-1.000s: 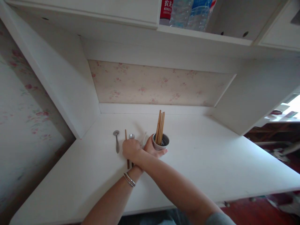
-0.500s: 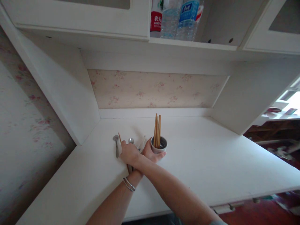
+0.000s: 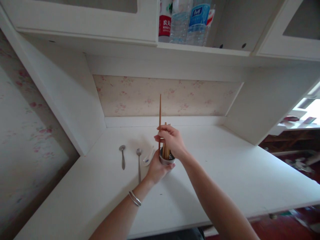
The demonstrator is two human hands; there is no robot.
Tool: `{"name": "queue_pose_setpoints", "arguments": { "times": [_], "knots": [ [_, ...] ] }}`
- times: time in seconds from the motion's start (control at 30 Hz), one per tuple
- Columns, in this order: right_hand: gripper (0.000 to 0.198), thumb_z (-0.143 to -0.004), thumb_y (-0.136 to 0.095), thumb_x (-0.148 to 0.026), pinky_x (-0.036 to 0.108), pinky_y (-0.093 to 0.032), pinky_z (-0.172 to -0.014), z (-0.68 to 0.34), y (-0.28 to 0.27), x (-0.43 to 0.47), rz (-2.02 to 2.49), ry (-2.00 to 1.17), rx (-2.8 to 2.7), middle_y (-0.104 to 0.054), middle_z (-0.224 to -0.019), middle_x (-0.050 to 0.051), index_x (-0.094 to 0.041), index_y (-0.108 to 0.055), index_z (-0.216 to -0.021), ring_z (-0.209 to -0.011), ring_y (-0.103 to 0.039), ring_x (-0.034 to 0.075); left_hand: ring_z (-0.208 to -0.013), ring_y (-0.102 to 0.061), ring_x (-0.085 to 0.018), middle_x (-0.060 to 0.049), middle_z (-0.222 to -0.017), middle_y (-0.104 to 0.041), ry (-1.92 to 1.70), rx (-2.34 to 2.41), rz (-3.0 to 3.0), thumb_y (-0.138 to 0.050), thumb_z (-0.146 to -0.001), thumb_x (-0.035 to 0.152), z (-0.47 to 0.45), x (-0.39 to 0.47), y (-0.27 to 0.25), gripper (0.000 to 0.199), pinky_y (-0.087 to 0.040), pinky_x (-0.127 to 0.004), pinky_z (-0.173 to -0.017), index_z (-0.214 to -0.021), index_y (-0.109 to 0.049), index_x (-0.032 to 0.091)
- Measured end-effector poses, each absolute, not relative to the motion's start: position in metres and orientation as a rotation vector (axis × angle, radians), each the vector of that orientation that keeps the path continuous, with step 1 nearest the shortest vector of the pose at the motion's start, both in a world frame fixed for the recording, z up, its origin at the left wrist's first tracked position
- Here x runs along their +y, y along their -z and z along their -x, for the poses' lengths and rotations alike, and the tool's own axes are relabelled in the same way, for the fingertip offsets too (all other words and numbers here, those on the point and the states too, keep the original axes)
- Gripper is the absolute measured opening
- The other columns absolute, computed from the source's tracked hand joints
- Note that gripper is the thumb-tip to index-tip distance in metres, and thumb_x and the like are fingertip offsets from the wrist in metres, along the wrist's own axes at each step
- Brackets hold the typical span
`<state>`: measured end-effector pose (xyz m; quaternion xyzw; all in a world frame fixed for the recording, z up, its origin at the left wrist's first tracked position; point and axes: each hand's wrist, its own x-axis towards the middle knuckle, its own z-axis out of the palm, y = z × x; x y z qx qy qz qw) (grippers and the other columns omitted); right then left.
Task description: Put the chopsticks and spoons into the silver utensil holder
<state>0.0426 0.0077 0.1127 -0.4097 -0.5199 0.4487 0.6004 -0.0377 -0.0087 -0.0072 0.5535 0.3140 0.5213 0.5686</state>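
Small spoon (image 3: 123,158): one, flat on the table (image 3: 215,173), apart from the others, maybe so it was easy to grab.
Long spoon (image 3: 139,166): one, lying much the same way.
White spoon (image 3: 146,161): one, near the cup, making three spoons.
Left hand (image 3: 157,169): one, fingers wrapped around the cup, likely so it did not tip.
Loose stick (image 3: 160,108): one, upright, low end at the cup's left rim; I could not tell if it was inside.
Cup (image 3: 166,162): one, holding the bunch (image 3: 166,153) of at least three sticks up.
Right hand (image 3: 173,141): one, above the cup, fingers pinching the loose stick, likely to keep it straight.
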Motion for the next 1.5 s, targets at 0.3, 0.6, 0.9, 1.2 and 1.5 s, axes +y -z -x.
{"name": "queue_pose_setpoints", "arguments": {
  "times": [0.3, 0.6, 0.9, 1.2, 1.5],
  "knots": [
    [0.038, -0.080, -0.056, -0.052, 0.029, -0.052, -0.069, -0.114, -0.086, 0.018, 1.232, -0.624, -1.243, -0.067, -0.075, 0.005, -0.015, -0.067, -0.080, -0.071, -0.062, 0.016, -0.101, -0.061, -0.019, -0.009, -0.113, -0.063, -1.227, 0.718, -1.450, -0.078, -0.065, 0.021, 0.038, -0.011, 0.006, 0.060, -0.046, -0.035, -0.092, -0.118, -0.050, 0.018],
    [0.039, -0.085, -0.049, -0.050, 0.028, -0.047, -0.065, -0.116, -0.044, 0.014, 1.413, -0.463, -1.364, -0.069, -0.070, 0.003, -0.018, -0.070, -0.082, -0.068, -0.063, 0.017, -0.109, -0.059, -0.022, -0.010, -0.118, -0.062, -1.222, 0.746, -1.413, -0.080, -0.062, 0.018, 0.034, -0.005, 0.017, 0.067, -0.043, -0.038, -0.099, -0.120, -0.048, 0.018],
    [0.029, -0.085, -0.051, -0.038, 0.031, -0.050, -0.075, -0.103, -0.023, -0.003, 1.456, -0.486, -1.459, -0.073, -0.089, 0.005, -0.020, -0.074, -0.088, -0.081, -0.066, 0.020, -0.114, -0.057, -0.023, -0.009, -0.121, -0.062, -1.266, 0.787, -1.415, -0.081, -0.057, 0.016, 0.033, -0.005, 0.014, 0.070, -0.041, -0.037, -0.102, -0.120, -0.050, 0.019],
    [0.045, -0.084, -0.055, -0.046, 0.039, -0.050, -0.090, -0.103, -0.009, -0.011, 1.350, -0.713, -1.380, -0.066, -0.118, 0.009, -0.020, -0.060, -0.120, -0.101, -0.064, 0.023, -0.114, -0.057, -0.023, -0.010, -0.122, -0.060, -1.260, 0.674, -1.405, -0.077, -0.063, 0.016, 0.033, -0.008, 0.011, 0.064, -0.043, -0.038, -0.100, -0.120, -0.048, 0.018],
    [0.089, -0.073, -0.073, -0.041, 0.044, -0.034, -0.109, -0.098, 0.014, -0.027, 1.107, -0.860, -1.458, -0.050, -0.137, 0.012, -0.022, -0.023, -0.144, -0.126, -0.048, 0.025, -0.096, -0.062, -0.023, -0.008, -0.106, -0.066, -1.168, 0.645, -1.660, -0.077, -0.059, 0.015, 0.038, -0.006, -0.011, 0.055, -0.049, -0.035, -0.088, -0.111, -0.059, 0.015]
  ]
}}
